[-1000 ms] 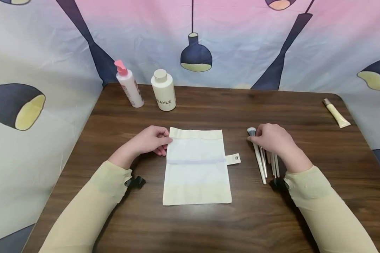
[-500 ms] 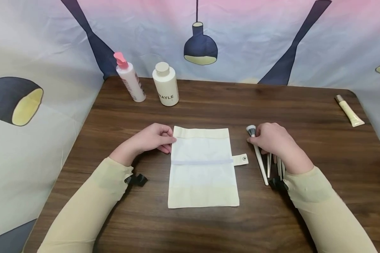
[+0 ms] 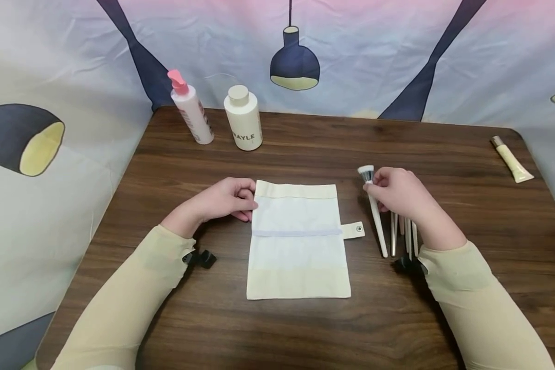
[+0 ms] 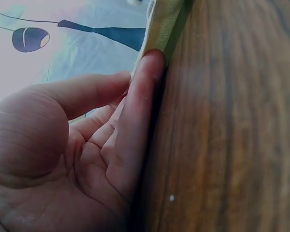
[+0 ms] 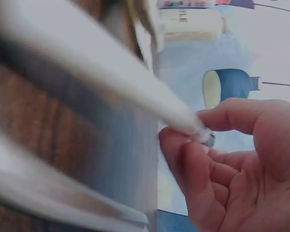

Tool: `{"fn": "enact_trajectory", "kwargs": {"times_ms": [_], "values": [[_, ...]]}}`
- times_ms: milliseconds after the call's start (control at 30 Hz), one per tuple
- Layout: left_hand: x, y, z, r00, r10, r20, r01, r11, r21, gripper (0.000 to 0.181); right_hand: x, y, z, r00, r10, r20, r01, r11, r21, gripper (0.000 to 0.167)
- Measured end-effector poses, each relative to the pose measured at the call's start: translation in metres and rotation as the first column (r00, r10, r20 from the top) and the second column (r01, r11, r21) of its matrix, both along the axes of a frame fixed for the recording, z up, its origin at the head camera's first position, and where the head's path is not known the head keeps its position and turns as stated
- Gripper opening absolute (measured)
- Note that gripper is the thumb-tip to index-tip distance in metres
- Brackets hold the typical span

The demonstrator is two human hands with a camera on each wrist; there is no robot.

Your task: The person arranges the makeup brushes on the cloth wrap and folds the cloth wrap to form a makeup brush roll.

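A cream and white fabric brush pouch (image 3: 298,254) lies unfolded on the table, its snap tab pointing right. My left hand (image 3: 226,199) pinches the pouch's upper left edge; in the left wrist view the thumb and a finger (image 4: 142,92) meet on the cloth. To the right of the pouch, my right hand (image 3: 398,192) pinches a white-handled makeup brush (image 3: 376,223) near its bristle end. The right wrist view has the brush handle (image 5: 111,67) blurred in front of the fingertips. Several other brushes (image 3: 394,234) lie beneath that hand, their heads hidden.
A pump bottle with a pink top (image 3: 191,113) and a white capped bottle (image 3: 243,119) stand at the back left. A pale yellow squeeze tube (image 3: 513,162) lies at the far right. A printed cloth (image 3: 351,61) hangs behind the wooden table (image 3: 189,329).
My right hand has drawn the white brush apart from the others and lifted it slightly. My left hand keeps its hold on the pouch. The head view has shifted a little.
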State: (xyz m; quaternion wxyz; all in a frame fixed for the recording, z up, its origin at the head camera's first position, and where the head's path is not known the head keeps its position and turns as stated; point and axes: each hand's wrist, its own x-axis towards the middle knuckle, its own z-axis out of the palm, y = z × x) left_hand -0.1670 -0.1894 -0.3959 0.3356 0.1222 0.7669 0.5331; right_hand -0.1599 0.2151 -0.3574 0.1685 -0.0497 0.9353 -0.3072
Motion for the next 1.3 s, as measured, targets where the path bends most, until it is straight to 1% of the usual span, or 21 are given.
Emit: {"fn": "enact_trajectory", "kwargs": {"times_ms": [67, 167, 233, 300, 433, 533, 633, 733, 767, 867, 900, 933, 967, 1033, 1167, 1300], "values": [[0.0, 0.001, -0.001, 1.0, 0.003, 0.01, -0.003, 1.0, 0.006, 0.024, -0.001, 0.002, 0.0, 1.0, -0.028, 0.012, 0.029, 0.997, -0.076, 0.029], [-0.001, 0.003, -0.004, 1.0, 0.007, 0.023, -0.007, 1.0, 0.006, 0.025, -0.002, 0.005, -0.002, 0.999, -0.047, 0.021, 0.05, 0.986, -0.16, 0.03], [-0.002, 0.005, -0.005, 1.0, 0.013, 0.023, -0.013, 1.0, 0.001, 0.026, -0.003, 0.005, -0.004, 0.998, -0.055, 0.035, 0.062, 0.973, -0.223, 0.031], [-0.002, 0.006, -0.006, 1.0, 0.018, 0.019, -0.018, 1.0, -0.003, 0.026, -0.004, 0.004, -0.006, 0.996, -0.06, 0.063, 0.076, 0.951, -0.299, 0.032], [-0.004, 0.011, -0.007, 1.0, 0.016, 0.013, -0.016, 1.0, 0.0, 0.026, -0.007, 0.0, -0.008, 0.988, -0.064, 0.143, 0.122, 0.887, -0.445, 0.033], [-0.005, 0.014, -0.007, 1.0, 0.016, 0.012, -0.016, 1.0, 0.004, 0.026, -0.014, -0.006, -0.01, 0.98, -0.04, 0.196, 0.141, 0.834, -0.534, 0.031], [-0.006, 0.016, -0.005, 1.0, 0.026, 0.011, -0.026, 1.0, 0.0, 0.026, -0.023, -0.015, -0.012, 0.972, -0.004, 0.234, 0.144, 0.8, -0.583, 0.028], [-0.007, 0.018, -0.004, 0.999, 0.032, 0.005, -0.032, 0.999, -0.012, 0.026, -0.033, -0.026, -0.014, 0.958, 0.032, 0.286, 0.161, 0.762, -0.627, 0.025], [-0.008, 0.019, -0.004, 0.999, 0.032, 0.002, -0.032, 0.999, -0.015, 0.026, -0.036, -0.03, -0.015, 0.952, 0.042, 0.304, 0.172, 0.747, -0.642, 0.024], [-0.012, 0.023, -0.003, 1.0, 0.027, -0.01, -0.028, 0.999, -0.023, 0.025, -0.043, -0.043, -0.015, 0.932, 0.059, 0.357, 0.221, 0.687, -0.692, 0.02], [-0.013, 0.024, -0.002, 1.0, 0.025, -0.014, -0.026, 0.999, -0.025, 0.025, -0.045, -0.049, -0.015, 0.928, 0.058, 0.368, 0.237, 0.671, -0.702, 0.02], [-0.014, 0.025, -0.002, 1.0, 0.022, -0.019, -0.023, 0.999, -0.026, 0.025, -0.046, -0.054, -0.015, 0.927, 0.053, 0.371, 0.246, 0.661, -0.709, 0.019], [-0.015, 0.027, -0.001, 1.0, 0.02, -0.021, -0.021, 0.999, -0.026, 0.025, -0.046, -0.06, -0.014, 0.928, 0.043, 0.371, 0.254, 0.657, -0.71, 0.018], [-0.015, 0.03, 0.0, 1.0, 0.021, -0.019, -0.021, 1.0, -0.023, 0.025, -0.047, -0.071, -0.013, 0.931, 0.022, 0.366, 0.262, 0.658, -0.706, 0.017], [-0.016, 0.036, -0.001, 1.0, 0.025, -0.015, -0.025, 1.0, -0.012, 0.024, -0.047, -0.089, -0.012, 0.943, -0.01, 0.333, 0.253, 0.673, -0.695, 0.015], [-0.016, 0.043, -0.003, 0.999, 0.022, -0.026, -0.022, 1.0, -0.006, 0.024, -0.049, -0.1, -0.011, 0.951, -0.035, 0.308, 0.253, 0.664, -0.704, 0.014]]}}
